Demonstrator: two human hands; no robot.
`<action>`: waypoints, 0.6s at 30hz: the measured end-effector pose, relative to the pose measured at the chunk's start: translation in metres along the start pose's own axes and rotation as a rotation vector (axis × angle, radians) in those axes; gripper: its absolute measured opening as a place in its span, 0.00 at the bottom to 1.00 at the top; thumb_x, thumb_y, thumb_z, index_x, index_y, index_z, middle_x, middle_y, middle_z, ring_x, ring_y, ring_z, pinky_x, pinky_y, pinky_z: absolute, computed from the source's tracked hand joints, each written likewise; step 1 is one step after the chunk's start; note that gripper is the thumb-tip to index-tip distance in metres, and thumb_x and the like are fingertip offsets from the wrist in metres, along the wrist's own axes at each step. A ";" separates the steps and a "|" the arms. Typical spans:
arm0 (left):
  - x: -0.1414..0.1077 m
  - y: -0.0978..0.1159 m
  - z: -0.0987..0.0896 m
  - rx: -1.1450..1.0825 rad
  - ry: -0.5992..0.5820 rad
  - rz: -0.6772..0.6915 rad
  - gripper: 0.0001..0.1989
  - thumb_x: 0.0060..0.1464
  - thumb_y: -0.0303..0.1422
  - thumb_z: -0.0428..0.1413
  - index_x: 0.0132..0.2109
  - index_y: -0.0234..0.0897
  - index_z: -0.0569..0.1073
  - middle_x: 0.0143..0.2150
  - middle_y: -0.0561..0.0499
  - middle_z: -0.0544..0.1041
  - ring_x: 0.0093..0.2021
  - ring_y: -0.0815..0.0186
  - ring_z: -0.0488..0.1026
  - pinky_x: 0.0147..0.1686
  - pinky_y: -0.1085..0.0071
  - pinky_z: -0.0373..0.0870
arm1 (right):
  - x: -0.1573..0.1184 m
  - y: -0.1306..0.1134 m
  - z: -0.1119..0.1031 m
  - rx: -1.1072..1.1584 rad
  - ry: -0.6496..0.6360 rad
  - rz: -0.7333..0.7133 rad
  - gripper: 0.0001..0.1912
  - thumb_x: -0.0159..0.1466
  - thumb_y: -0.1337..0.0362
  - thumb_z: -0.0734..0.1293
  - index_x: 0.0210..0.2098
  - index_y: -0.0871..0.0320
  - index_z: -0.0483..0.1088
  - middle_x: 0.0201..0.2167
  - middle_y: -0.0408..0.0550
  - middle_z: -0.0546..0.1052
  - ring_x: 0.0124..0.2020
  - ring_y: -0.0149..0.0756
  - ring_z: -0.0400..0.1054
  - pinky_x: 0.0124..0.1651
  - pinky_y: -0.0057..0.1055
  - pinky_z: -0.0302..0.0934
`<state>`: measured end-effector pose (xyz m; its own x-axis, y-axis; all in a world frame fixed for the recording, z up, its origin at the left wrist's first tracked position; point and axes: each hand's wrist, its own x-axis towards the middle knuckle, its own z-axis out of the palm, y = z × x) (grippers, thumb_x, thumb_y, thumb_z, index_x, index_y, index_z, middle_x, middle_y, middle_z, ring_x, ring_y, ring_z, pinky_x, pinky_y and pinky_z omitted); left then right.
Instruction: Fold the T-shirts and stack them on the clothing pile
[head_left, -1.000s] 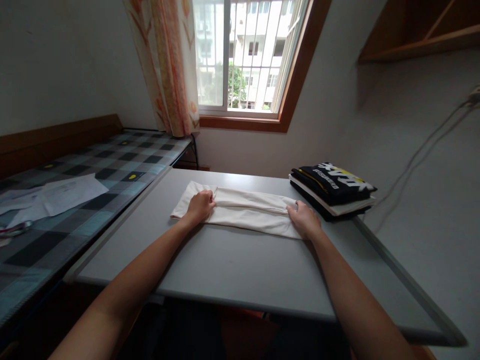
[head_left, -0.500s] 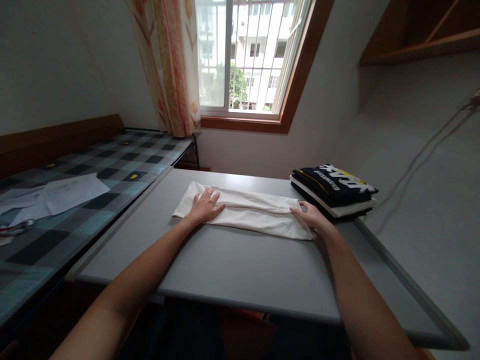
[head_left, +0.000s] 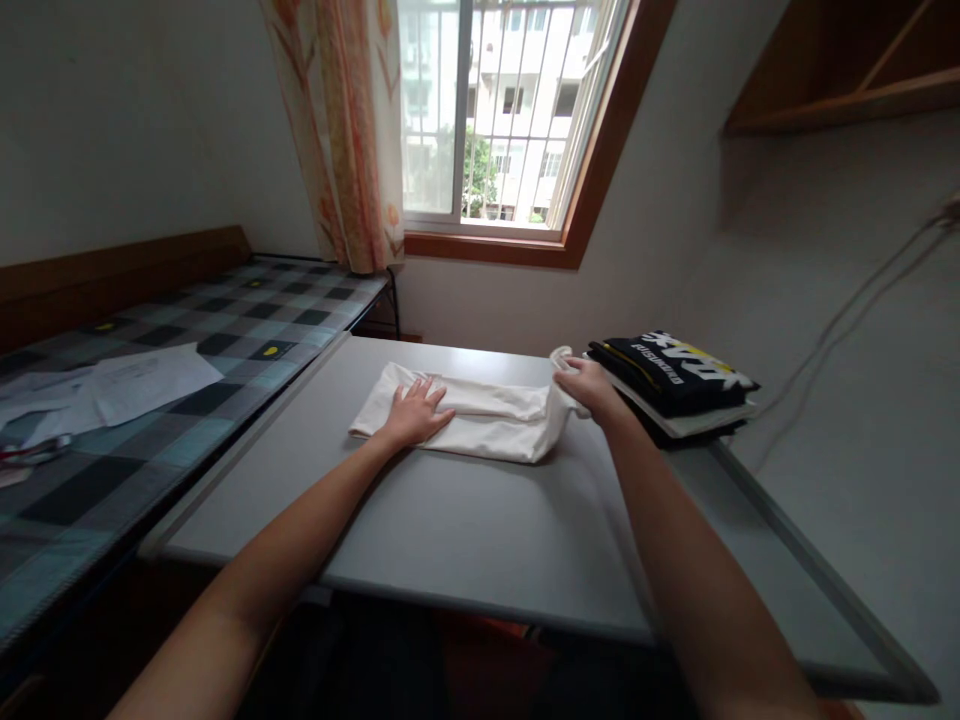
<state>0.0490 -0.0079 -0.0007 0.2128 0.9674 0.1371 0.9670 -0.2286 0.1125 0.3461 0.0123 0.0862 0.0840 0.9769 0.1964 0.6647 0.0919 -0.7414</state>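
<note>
A white garment (head_left: 487, 437), folded into a long strip, lies across the grey table (head_left: 450, 530). My left hand (head_left: 416, 412) rests flat on its left part with the fingers spread. My right hand (head_left: 592, 388) grips the garment's right end and holds it up off the table, so that the cloth bends upward there. The fingertips of the right hand are partly hidden by the cloth. What kind of garment it is I cannot make out from the folded shape.
A stack of folded clothes (head_left: 675, 385), black shirt with white lettering on top, sits at the table's right rear, close to my right hand. Left of the table is a bed (head_left: 300, 300) with a checked cover and paper sheets (head_left: 150, 385). A curtained window (head_left: 510, 120) is behind.
My right hand has lifted the garment's right end and carried it leftward and up. The left hand stays pressed on the left part.
</note>
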 end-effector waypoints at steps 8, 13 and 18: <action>-0.001 -0.003 0.001 -0.038 0.011 0.022 0.29 0.63 0.48 0.46 0.66 0.43 0.62 0.71 0.40 0.55 0.70 0.47 0.51 0.64 0.43 0.46 | -0.028 -0.042 0.087 0.326 -0.503 -0.084 0.26 0.63 0.55 0.68 0.58 0.60 0.66 0.30 0.50 0.79 0.28 0.36 0.74 0.34 0.37 0.71; -0.002 0.002 -0.004 -0.106 0.149 0.102 0.20 0.62 0.41 0.48 0.58 0.41 0.71 0.66 0.41 0.63 0.67 0.49 0.56 0.63 0.43 0.49 | -0.028 0.002 0.078 0.006 -0.065 -0.421 0.16 0.65 0.60 0.63 0.48 0.59 0.74 0.47 0.56 0.77 0.48 0.42 0.72 0.54 0.44 0.65; -0.004 0.010 -0.009 -0.259 0.174 0.161 0.16 0.64 0.36 0.46 0.50 0.42 0.76 0.50 0.47 0.78 0.55 0.59 0.71 0.62 0.53 0.54 | -0.033 0.023 0.083 -0.277 -0.040 -0.473 0.22 0.67 0.55 0.61 0.56 0.58 0.71 0.60 0.58 0.68 0.64 0.47 0.58 0.62 0.48 0.55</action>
<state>0.0564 -0.0151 0.0087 0.3109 0.8887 0.3370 0.8507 -0.4183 0.3184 0.2965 -0.0020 0.0095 -0.2959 0.8483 0.4391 0.7944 0.4738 -0.3799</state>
